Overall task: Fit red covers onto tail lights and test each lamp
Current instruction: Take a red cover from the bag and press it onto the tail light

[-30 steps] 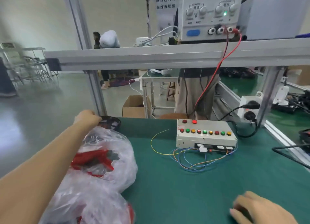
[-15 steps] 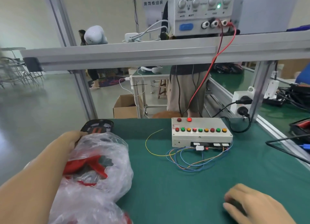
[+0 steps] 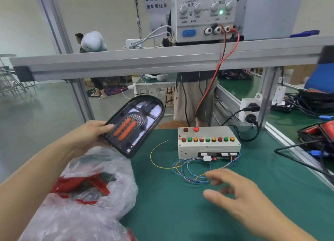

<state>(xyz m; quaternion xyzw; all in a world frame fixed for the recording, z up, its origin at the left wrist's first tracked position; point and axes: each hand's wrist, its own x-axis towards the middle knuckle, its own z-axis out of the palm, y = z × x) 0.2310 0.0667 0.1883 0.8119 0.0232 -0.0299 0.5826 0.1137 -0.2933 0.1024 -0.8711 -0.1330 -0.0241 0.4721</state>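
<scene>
Hands: left (image 3: 88, 134) gripping one tail light (image 3: 134, 126), right (image 3: 233, 188) spread, holding nothing, near one test box (image 3: 207, 147).

Bare green mat (image 3: 180, 213) mid-bench; plastic bag (image 3: 86, 195) blocks left; loose wires (image 3: 189, 170) before test box (image 3: 207, 143).
</scene>
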